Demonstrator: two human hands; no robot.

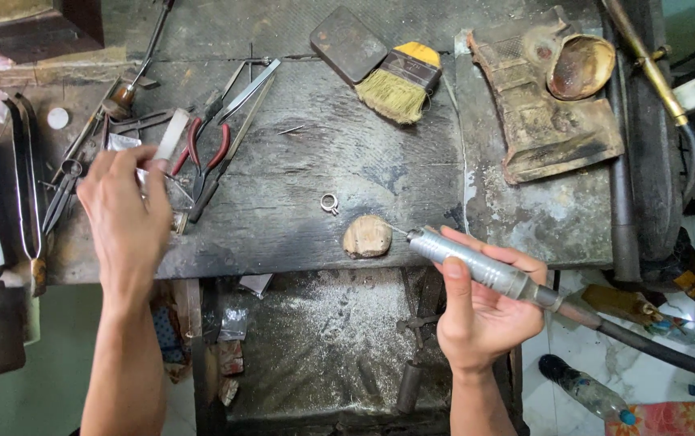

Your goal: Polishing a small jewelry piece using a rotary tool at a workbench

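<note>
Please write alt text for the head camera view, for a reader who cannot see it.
Over a dark, worn workbench, the right hand holds a silver rotary handpiece on a black hose, while the left hand reaches into scattered metal tools near red-handled pliers. A small silver ring and a yellow-handled brush lie between them.

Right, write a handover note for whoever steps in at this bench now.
Right hand: holds the silver rotary handpiece, its tip pointing left toward the wooden peg; hose trails off right.
Left hand: reaching into the tool pile at the left, fingers on a small clear packet beside the red-handled pliers. Whether it grips it is unclear.
The ring lies loose on the bench, above the peg, untouched by either hand.
Brush sits at the back.
Done: cannot tell. Left: the ring is not yet picked up.
</note>
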